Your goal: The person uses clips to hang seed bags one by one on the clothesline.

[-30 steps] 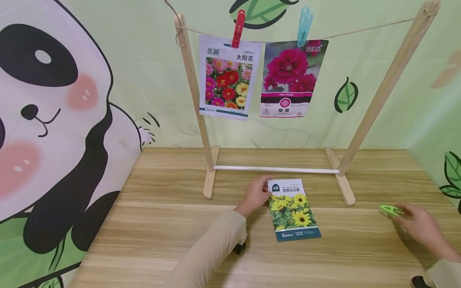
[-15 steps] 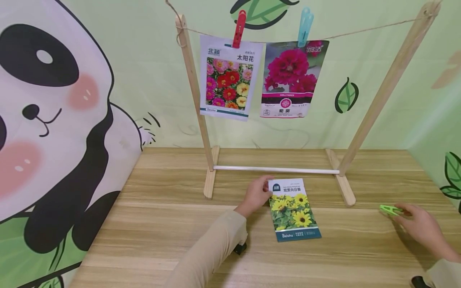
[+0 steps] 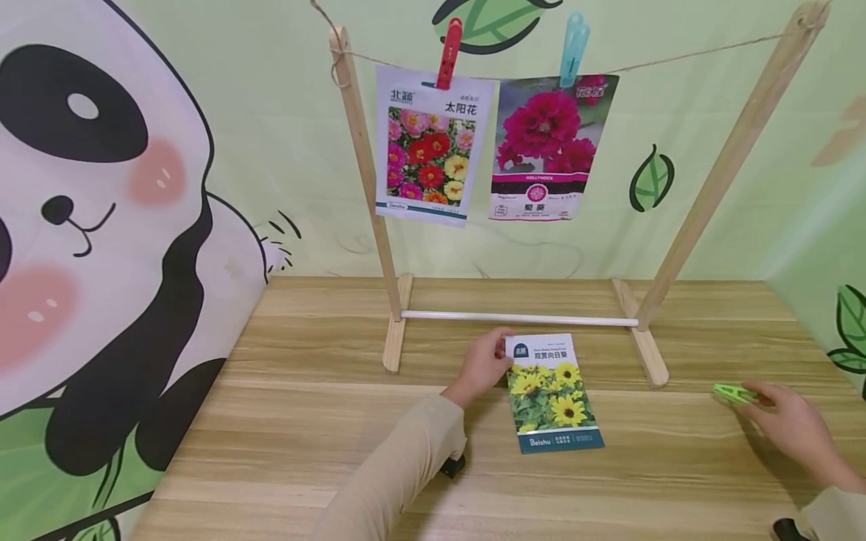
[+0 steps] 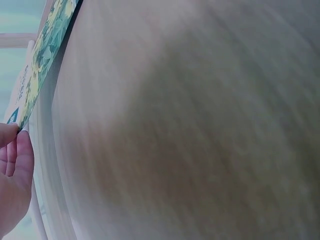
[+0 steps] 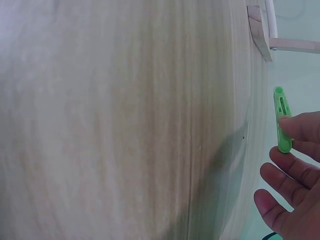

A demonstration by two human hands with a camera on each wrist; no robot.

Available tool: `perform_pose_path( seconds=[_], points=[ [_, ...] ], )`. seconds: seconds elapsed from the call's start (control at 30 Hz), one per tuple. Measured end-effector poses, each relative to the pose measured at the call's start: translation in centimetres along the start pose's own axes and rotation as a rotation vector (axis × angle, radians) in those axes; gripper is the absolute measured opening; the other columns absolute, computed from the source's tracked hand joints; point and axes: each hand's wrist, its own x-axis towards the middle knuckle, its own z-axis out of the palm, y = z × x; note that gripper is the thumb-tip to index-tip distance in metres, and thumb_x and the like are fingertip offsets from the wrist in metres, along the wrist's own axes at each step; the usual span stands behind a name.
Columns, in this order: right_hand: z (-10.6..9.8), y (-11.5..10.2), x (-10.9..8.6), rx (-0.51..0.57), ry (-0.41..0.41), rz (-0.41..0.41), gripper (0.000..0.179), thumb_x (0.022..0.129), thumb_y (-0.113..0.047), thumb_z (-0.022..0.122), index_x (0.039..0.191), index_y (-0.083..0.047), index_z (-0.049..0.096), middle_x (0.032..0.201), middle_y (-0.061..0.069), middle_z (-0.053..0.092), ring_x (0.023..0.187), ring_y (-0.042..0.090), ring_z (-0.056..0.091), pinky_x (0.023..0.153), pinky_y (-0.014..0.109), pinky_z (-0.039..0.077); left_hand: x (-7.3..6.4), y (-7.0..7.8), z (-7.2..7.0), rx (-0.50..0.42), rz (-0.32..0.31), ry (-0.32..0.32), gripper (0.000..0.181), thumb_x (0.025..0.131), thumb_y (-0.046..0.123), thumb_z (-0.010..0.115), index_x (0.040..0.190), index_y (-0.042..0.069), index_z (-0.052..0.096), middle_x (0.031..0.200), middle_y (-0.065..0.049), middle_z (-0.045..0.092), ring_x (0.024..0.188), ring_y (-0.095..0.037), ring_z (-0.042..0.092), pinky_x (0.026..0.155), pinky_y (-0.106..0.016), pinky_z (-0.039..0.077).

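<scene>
My left hand (image 3: pixel 483 366) pinches the upper left edge of a seed packet (image 3: pixel 556 398) with yellow sunflowers on it. In the left wrist view thumb and fingers meet at the corner of that packet (image 4: pixel 47 52), which slants above the wood. Over to the right, my right hand (image 3: pixel 791 421) holds a green clothespin (image 3: pixel 734 394) between thumb and fingers. The right wrist view shows the clothespin (image 5: pixel 281 117) above the table, the other fingers loosely bent below it.
A wooden stand (image 3: pixel 365 173) with a white crossbar (image 3: pixel 521 319) carries a twine line (image 3: pixel 697 55). Two seed packets hang there: a multicoloured flower one (image 3: pixel 426 150) under a red clothespin (image 3: pixel 449 54), a magenta hollyhock one (image 3: pixel 541 135) under a blue clothespin (image 3: pixel 573 49). A panda wall print is at left.
The sunflower packet's top edge has risen very slightly with my left hand. My right hand stays in place, the green clothespin's far end looking a little narrower.
</scene>
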Motion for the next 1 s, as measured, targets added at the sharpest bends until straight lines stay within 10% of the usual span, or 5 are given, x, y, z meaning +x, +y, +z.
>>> perform_pose_path(
  seconds=[1.0],
  points=[
    [-0.33, -0.86, 0.08, 0.015, -0.014, 0.027, 0.036, 0.082, -0.012, 0.059, 0.106, 0.014, 0.050, 0.099, 0.037, 0.051, 0.084, 0.047, 0.049, 0.063, 0.052, 0.038, 0.33, 0.70, -0.41, -0.074, -0.032, 0.001, 0.043, 0.076, -0.005, 0.059, 0.118, 0.008, 0.053, 0.091, -0.005, 0.057, 0.080, -0.011, 0.054, 0.069, -0.016, 0.046]
  ],
)
